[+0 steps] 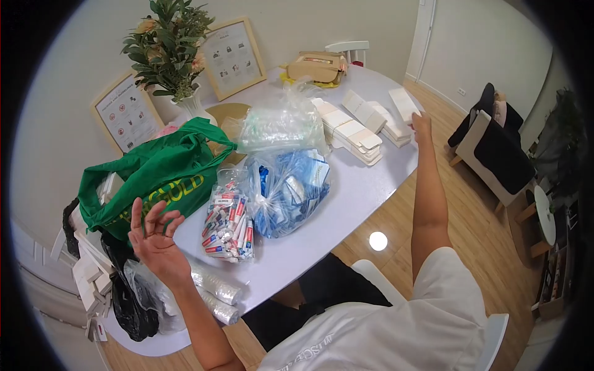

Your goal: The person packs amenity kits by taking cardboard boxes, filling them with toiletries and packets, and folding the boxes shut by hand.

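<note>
At the far right of the table my right hand [422,125] grips the end of a flat white box [403,104]. Stacks of similar flattened white boxes [351,133] lie just left of it. My left hand [158,242] is raised with its fingers apart, holding nothing, in front of a green cloth bag [154,164] with yellow lettering. Right of that hand is a clear bag of small toothpaste tubes [228,222]. Beside it sits a clear bag of blue packets [289,191]. Behind these lies a bag of clear plastic pieces [278,127].
A flower vase [189,105] and two framed signs [235,59] stand along the wall. A brown package [315,67] lies at the back. Clear plastic rolls [216,290], black bags [131,309] and white boxes [91,278] crowd the left end.
</note>
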A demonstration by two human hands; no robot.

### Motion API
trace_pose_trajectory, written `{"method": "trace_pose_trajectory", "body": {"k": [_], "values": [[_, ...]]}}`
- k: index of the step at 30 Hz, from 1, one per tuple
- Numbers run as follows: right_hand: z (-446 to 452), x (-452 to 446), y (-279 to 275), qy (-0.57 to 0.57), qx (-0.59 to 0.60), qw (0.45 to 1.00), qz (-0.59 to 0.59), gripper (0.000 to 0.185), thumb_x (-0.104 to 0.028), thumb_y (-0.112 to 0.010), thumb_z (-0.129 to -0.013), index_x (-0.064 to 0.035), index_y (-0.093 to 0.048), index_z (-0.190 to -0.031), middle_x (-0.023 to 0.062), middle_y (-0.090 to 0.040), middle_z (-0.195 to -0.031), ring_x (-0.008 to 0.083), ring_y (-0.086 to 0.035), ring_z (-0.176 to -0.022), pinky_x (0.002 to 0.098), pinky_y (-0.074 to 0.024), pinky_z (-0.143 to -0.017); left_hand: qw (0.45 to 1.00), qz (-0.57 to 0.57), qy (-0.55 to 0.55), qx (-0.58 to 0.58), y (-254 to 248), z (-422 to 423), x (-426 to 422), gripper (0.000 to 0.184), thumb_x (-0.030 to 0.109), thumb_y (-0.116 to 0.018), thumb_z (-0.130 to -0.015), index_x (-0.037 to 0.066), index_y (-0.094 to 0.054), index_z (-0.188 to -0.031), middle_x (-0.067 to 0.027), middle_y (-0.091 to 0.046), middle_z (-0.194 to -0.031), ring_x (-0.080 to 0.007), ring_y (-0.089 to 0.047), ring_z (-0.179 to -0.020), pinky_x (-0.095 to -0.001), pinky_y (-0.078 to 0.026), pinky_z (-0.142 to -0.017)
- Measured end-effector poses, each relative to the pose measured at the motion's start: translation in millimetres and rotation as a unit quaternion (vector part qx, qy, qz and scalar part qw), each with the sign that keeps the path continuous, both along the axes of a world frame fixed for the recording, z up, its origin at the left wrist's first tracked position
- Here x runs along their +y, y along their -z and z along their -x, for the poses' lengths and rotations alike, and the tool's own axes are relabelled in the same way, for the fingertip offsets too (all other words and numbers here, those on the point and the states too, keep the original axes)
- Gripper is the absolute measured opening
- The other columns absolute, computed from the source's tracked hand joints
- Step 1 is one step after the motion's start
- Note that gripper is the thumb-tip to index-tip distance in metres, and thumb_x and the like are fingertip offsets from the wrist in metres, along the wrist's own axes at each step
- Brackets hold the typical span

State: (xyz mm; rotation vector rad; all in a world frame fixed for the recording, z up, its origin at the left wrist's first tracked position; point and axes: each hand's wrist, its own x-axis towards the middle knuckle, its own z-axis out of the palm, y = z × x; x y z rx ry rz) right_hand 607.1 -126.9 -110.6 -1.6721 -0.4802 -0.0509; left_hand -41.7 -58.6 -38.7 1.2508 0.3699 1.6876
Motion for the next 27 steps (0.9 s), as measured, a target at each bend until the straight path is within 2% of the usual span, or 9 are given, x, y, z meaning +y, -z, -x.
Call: {"method": "trace_pose_trajectory", "body": {"k": [4, 6, 7, 9, 11, 12, 16, 25, 27], "values": [[-53.1, 3.3, 17.5, -0.062, 0.096, 0.977, 0.182, 0.028, -0.012, -0.051, -0.084, 0.0064, -0.059, -0.104, 0.0106, -0.060, -0.078, 0.0153, -0.052, -0.056, 0.0313, -0.0395, -0.046, 0.999, -0.001, -0.020, 0.036, 2.3, -2.4, 2.2, 0.056, 0.038, -0.036, -0.097, -0.004, -0.034, -0.134, -0.0179, -0.058, -0.106, -0.0220, -0.061, -0.084, -0.0320, -0.053, -0.073], [-45.6, 7.0, 23.9, -0.052, 0.063, 0.958, 0.274, 0.029, -0.017, -0.054, -0.085, 0.0017, -0.060, -0.106, 0.0141, -0.060, -0.083, 0.0202, -0.056, -0.063, 0.0337, -0.0447, -0.055, 0.999, 0.004, -0.025, 0.039, 1.9, -4.0, 2.7, 0.054, 0.036, -0.038, -0.097, -0.004, -0.035, -0.133, -0.0172, -0.059, -0.105, -0.0214, -0.062, -0.083, -0.0308, -0.053, -0.072], [-13.2, 12.2, 22.5, 0.141, -0.179, 0.928, 0.296, 0.024, -0.019, -0.057, -0.083, -0.0016, -0.064, -0.099, 0.0158, -0.061, -0.081, 0.0238, -0.058, -0.075, 0.0374, -0.0454, -0.063, 0.999, 0.006, -0.029, 0.041, 1.5, -5.0, 3.0, 0.053, 0.033, -0.041, -0.096, -0.005, -0.035, -0.132, -0.0165, -0.059, -0.104, -0.0207, -0.062, -0.082, -0.0295, -0.053, -0.071], [52.2, 10.8, -14.5, 0.137, -0.327, 0.900, 0.251, 0.020, -0.025, -0.062, -0.084, -0.0070, -0.069, -0.090, 0.0173, -0.062, -0.083, 0.0278, -0.055, -0.100, 0.0401, -0.0426, -0.082, 0.996, 0.014, -0.043, 0.073, -2.5, -6.3, 2.0, 0.049, 0.029, -0.044, -0.095, -0.006, -0.038, -0.130, -0.0159, -0.060, -0.102, -0.0199, -0.062, -0.080, -0.0288, -0.052, -0.070], [106.7, 11.3, -34.7, -0.173, -0.226, 0.952, 0.114, 0.020, -0.022, -0.067, -0.081, -0.0051, -0.068, -0.090, 0.0152, -0.063, -0.084, 0.0290, -0.059, -0.089, 0.0378, -0.0456, -0.078, 0.993, 0.019, -0.060, 0.103, -11.1, -11.4, 0.7, 0.046, 0.025, -0.047, -0.094, -0.007, -0.041, -0.127, -0.0152, -0.060, -0.100, -0.0191, -0.062, -0.079, -0.0281, -0.052, -0.070], [140.1, 6.9, -48.0, -0.232, -0.193, 0.934, 0.193, 0.030, -0.029, -0.073, -0.075, -0.0047, -0.067, -0.090, 0.0152, -0.064, -0.086, 0.0273, -0.061, -0.083, 0.0363, -0.0469, -0.074, 0.986, 0.014, -0.059, 0.154, -17.4, -19.8, -1.3, 0.041, 0.021, -0.050, -0.093, -0.005, -0.045, -0.125, -0.0131, -0.061, -0.098, -0.0175, -0.061, -0.079, -0.0273, -0.051, -0.070], [162.9, 12.1, -44.3, -0.234, -0.271, 0.872, 0.333, 0.053, -0.041, -0.080, -0.061, -0.0022, -0.063, -0.094, 0.0166, -0.065, -0.087, 0.0276, -0.063, -0.083, 0.0358, -0.0479, -0.074, 0.959, -0.025, 0.027, 0.281, -42.7, -75.1, -16.8, 0.031, 0.008, -0.058, -0.087, -0.003, -0.054, -0.116, -0.0098, -0.063, -0.092, -0.0143, -0.062, -0.078, -0.0256, -0.051, -0.070], [144.7, 33.6, -83.1, -0.306, -0.298, 0.787, 0.445, 0.054, -0.041, -0.082, -0.052, -0.0009, -0.064, -0.085, 0.0160, -0.066, -0.085, 0.0271, -0.064, -0.081, 0.0345, -0.0496, -0.070, 0.777, -0.332, 0.122, 0.521, -31.4, -228.2, -27.0, 0.026, 0.008, -0.059, -0.082, 0.000, -0.060, -0.107, -0.0162, -0.062, -0.098, -0.0250, -0.062, -0.090, -0.0336, -0.051, -0.078], [138.4, 41.1, -89.6, -0.317, -0.327, 0.771, 0.445, 0.057, -0.042, -0.081, -0.050, -0.0004, -0.065, -0.084, 0.0153, -0.067, -0.080, 0.0263, -0.066, -0.075, 0.0335, -0.0509, -0.066, 0.664, -0.405, 0.106, 0.619, -13.1, -260.5, -23.2, 0.033, 0.008, -0.058, -0.079, -0.002, -0.057, -0.110, -0.0176, -0.059, -0.103, -0.0285, -0.057, -0.100, -0.0372, -0.048, -0.084]]}}
